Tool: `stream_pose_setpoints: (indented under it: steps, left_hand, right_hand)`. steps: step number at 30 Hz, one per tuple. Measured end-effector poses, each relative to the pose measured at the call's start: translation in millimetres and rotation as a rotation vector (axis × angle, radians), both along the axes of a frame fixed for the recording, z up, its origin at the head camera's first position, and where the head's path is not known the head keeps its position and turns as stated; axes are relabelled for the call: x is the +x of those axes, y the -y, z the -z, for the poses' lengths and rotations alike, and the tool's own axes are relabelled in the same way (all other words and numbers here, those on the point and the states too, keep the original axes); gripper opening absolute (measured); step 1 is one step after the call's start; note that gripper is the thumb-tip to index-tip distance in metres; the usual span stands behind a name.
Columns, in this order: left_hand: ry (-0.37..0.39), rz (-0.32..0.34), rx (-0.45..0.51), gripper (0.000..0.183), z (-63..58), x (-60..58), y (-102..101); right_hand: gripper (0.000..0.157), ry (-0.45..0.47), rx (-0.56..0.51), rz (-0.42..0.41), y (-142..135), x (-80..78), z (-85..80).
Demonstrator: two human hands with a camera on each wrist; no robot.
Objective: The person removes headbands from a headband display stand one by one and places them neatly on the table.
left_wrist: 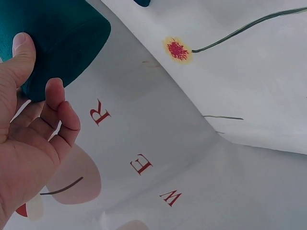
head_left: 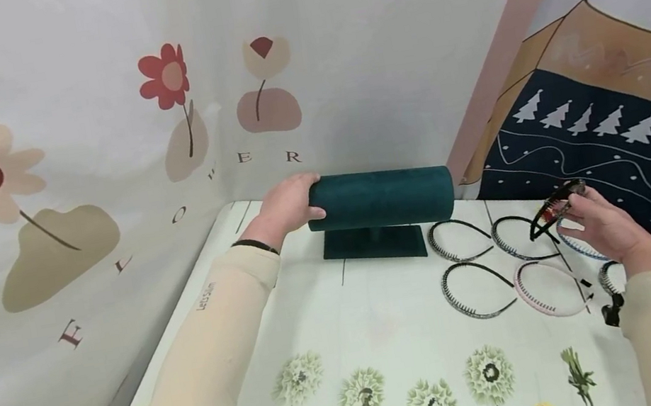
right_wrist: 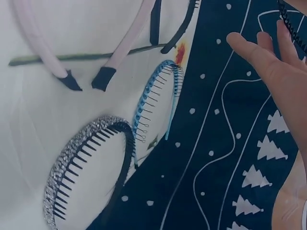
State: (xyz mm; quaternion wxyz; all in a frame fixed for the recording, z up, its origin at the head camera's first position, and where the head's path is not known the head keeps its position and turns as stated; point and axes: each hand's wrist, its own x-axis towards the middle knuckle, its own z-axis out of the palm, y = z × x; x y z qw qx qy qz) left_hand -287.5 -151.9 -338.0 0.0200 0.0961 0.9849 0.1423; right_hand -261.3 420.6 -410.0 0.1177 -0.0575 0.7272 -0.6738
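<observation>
A dark green velvet headband display stand (head_left: 382, 199), a padded roll on a flat base, stands at the back of the table. My left hand (head_left: 290, 205) grips the roll's left end; the left wrist view shows the thumb along the green velvet (left_wrist: 62, 43) and the fingers bent at its end. Off to the right, my right hand (head_left: 610, 227) holds a black toothed headband (head_left: 537, 223) raised over the other headbands. In the right wrist view only part of that headband (right_wrist: 290, 24) shows at the top corner, beside my right hand (right_wrist: 276, 64).
Several toothed headbands lie right of the stand, among them a glittery black one (head_left: 467, 312), a pink one (head_left: 532, 301) and a blue one (right_wrist: 144, 103). A dark cloth with white trees (head_left: 619, 182) borders the table's right edge. A flower-printed curtain (head_left: 370, 80) hangs behind.
</observation>
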Motion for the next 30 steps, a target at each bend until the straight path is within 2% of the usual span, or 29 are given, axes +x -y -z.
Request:
stream_pose_setpoints:
  steps: [3, 6, 11, 15, 17, 21, 30]
  left_hand:
    - [0.006, -0.002, -0.002, 0.084, 0.4, 0.4, 0]
    - [0.010, -0.002, -0.004, 0.084, -0.1, 0.7, 0]
    - [0.010, -0.007, 0.001, 0.084, -2.5, 1.3, -1]
    - [0.017, -0.011, 0.000, 0.084, -2.7, 0.5, -3]
    - [0.020, -0.011, -0.002, 0.084, -2.7, -0.2, -4]
    - [0.020, -0.009, -0.005, 0.084, -2.0, -2.1, -5]
    - [0.027, -0.005, -0.003, 0.083, -2.0, -3.7, -2]
  right_hand:
    - [0.070, -0.038, 0.228, 0.000, 7, 3.7, -4.2]
    - [0.095, -0.128, 0.504, -0.050, 28, 8.5, -13.8]
    - [0.110, -0.380, 0.854, -0.175, 77, 17.3, -21.9]
    - [0.107, -0.513, 1.076, -0.249, 109, 26.4, -11.4]
    - [0.105, -0.542, 1.133, -0.284, 119, 30.4, -3.7]
    - [0.102, -0.561, 1.161, -0.341, 135, 34.6, 11.2]
    - [0.103, -0.706, 1.149, -0.462, 181, 21.7, 35.3]
